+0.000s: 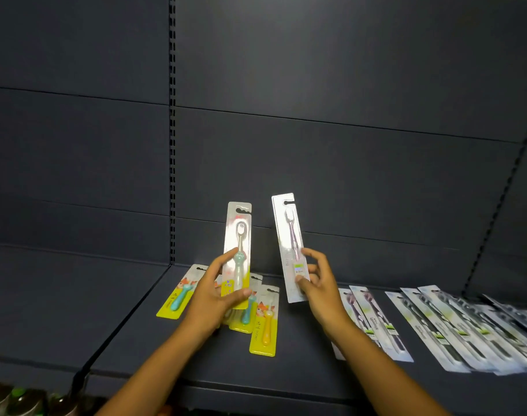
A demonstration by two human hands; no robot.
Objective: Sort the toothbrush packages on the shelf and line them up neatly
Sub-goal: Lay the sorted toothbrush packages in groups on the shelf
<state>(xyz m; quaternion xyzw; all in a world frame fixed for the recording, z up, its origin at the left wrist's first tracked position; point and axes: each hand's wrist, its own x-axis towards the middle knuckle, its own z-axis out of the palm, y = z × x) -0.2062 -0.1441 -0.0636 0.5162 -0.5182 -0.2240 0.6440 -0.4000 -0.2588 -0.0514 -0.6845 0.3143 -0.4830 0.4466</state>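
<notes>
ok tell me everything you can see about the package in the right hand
The package in the right hand is a long, narrow blister card, silvery white and glossy, with a hang slot at its top. Under clear plastic lies a slim toothbrush with a white head and a purplish handle; a small green label sits low on the card. It is held up off the shelf, nearly upright, its top tilted slightly left. The right hand pinches its lower end, thumb in front. The print is too small to read.

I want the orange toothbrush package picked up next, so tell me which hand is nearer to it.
Left. The left hand holds a package just up-left of the orange toothbrush package. The right hand holds a white package farther off, up-right of it.
</notes>
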